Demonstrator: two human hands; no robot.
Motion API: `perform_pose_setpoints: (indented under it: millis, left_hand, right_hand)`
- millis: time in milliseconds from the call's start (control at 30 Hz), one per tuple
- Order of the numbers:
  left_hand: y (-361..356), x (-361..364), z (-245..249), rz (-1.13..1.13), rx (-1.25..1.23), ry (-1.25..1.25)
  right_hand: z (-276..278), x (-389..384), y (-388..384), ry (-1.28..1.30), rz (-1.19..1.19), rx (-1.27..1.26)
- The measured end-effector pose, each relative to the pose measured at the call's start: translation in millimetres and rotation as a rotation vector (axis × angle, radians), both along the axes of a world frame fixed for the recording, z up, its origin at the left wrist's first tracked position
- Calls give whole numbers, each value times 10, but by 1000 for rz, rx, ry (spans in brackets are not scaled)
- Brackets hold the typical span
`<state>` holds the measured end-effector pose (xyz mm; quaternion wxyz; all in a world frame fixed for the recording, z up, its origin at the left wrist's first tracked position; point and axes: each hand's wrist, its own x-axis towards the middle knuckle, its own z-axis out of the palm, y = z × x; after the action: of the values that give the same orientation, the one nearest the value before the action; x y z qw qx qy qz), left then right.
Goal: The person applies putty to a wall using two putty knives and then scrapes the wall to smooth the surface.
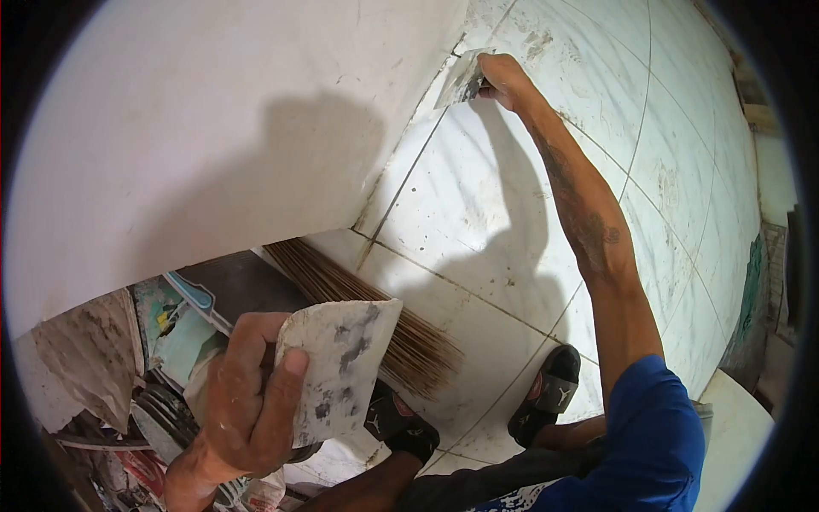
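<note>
My left hand (252, 401) grips a flat off-white putty spreader (341, 363) with rounded corners and grey smears, thumb across its face. It is held up close to me, overlapping the bristles of a stick broom (414, 346) in this view. With my right arm stretched out, my right hand (505, 78) is closed on a putty scraper (461, 81), its blade at the foot of the white wall (256, 111). The scraper's grip is mostly hidden by my fingers.
White tiles (465, 179) with dark joints and small dark specks cover the floor. My sandalled feet, one in a black slide (546, 392), stand on them. At the lower left lies a clutter of boards, a dustpan-like dark sheet (243, 286) and crumpled brown paper (90, 358).
</note>
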<state>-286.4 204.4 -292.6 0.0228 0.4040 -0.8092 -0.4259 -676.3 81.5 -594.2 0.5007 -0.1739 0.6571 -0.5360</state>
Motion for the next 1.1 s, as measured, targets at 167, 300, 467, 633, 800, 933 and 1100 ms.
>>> perform_pose_setpoints:
  millis: [167,300,467,633,800,933,1100]
  left_hand:
    - [-37,83,-103,-72,-78,26]
    - [-55,72,-92,-71,-82,29]
    - [-45,112,-80,-65,-72,14]
    - [-13,84,-64,-61,-58,10]
    - [9,4,-63,-27,-67,46]
    - [28,18,-37,7,5,51]
    - [68,28,-28,14,9,-2]
  right_hand:
    - [-271,-74,-187,-7,124,-74]
    - [-132,52,-317,12,132,-64]
    - [-105,123,-558,-65,169,-166]
    - [362,201,-411,-38,97,-164]
    - [732,300,160,4,-57,-272]
    - [241,407,327,-39,-10,-131]
    - [-210,657,289,-94,81,-94]
